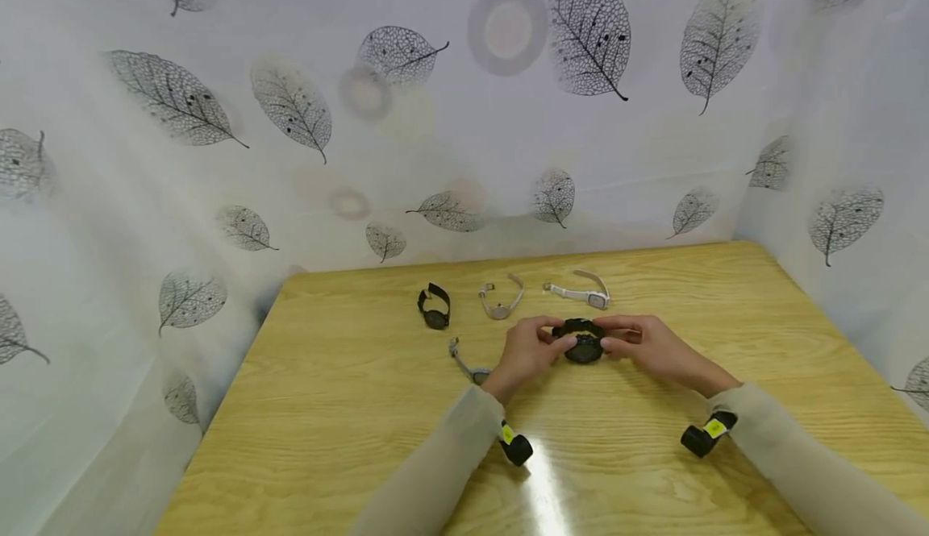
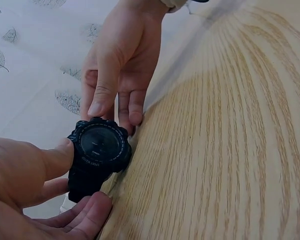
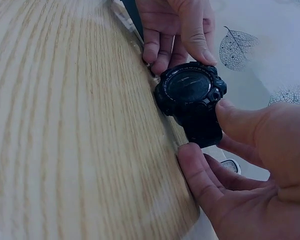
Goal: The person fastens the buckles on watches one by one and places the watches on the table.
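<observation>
The left hand (image 1: 528, 351) and the right hand (image 1: 653, 348) grasp together one thick black watch (image 1: 584, 351), each from its own side; in the left wrist view, the left thumb presses against the edge of the round case, and the other fingers of this hand are bent near the band; in the right wrist view, the right thumb lies in the same way at the other edge, beside the small buttons, with the fingers bent below it; so neither hand is released. The dark round face is turned up and toward the person, and the band forms a loop behind it; this watch is over the middle-right part of the wooden table (image 1: 305, 423), but I cannot tell if it touches the wood.

Behind the hands there is a row of three other watches; at the left is a smaller black watch (image 1: 436, 319) with its band curved up, in the middle a pale watch (image 1: 499, 310) with its band open, and at the right a white watch (image 1: 597, 301), which is behind the held one; a grey watch (image 1: 479, 376) lies just beside the left wrist, which partly hides it. Beyond the table hangs a whitish cloth (image 1: 450, 141) with printed leaves.
</observation>
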